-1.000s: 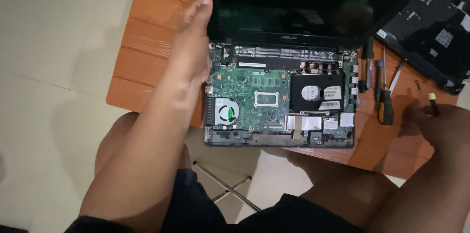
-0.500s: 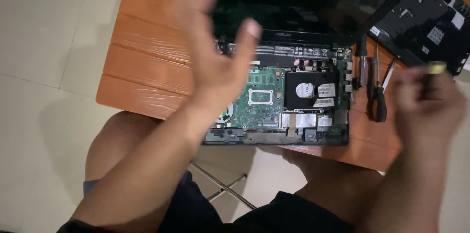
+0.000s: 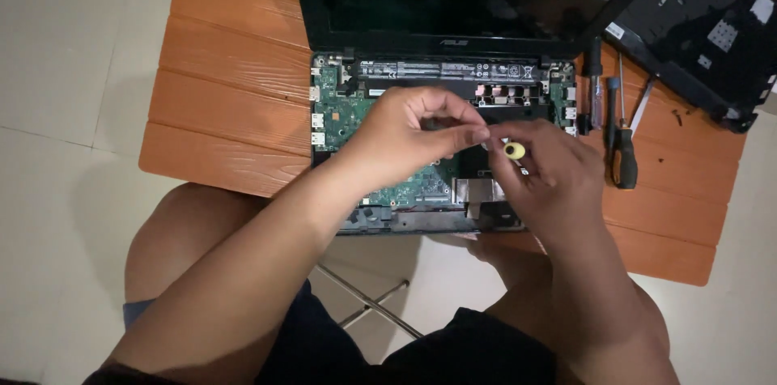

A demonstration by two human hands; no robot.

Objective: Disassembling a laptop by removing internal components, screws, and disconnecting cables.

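Both hands meet over the centre of an opened black laptop (image 3: 441, 69) whose bared green circuit board (image 3: 344, 114) faces up, its dark screen folded back flat toward the far edge. The left hand (image 3: 405, 138) has thumb and forefinger drawn together at the tips, apparently pinching something very small at the point where it touches the other hand; what it pinches cannot be made out. The right hand (image 3: 550, 182) is curled closed around a small screwdriver with a yellow end cap (image 3: 515, 150), only the cap showing above the fingers, the shaft hidden. The hands appear held close together above the board so that the tool tip and the pinched item can be brought to one spot, judging by their meeting point. The laptop sits near the front edge of an orange slatted wooden table (image 3: 231, 77), within easy reach of the seated person, whose bare knees show below. Just to the right of the chassis lie several black-handled screwdrivers (image 3: 622, 150) side by side, and beyond them the detached black plastic laptop cover (image 3: 704, 25), inner face up, at the far right corner. The floor is pale square tile (image 3: 65, 69); a metal leg brace (image 3: 368, 304) shows beneath the table.
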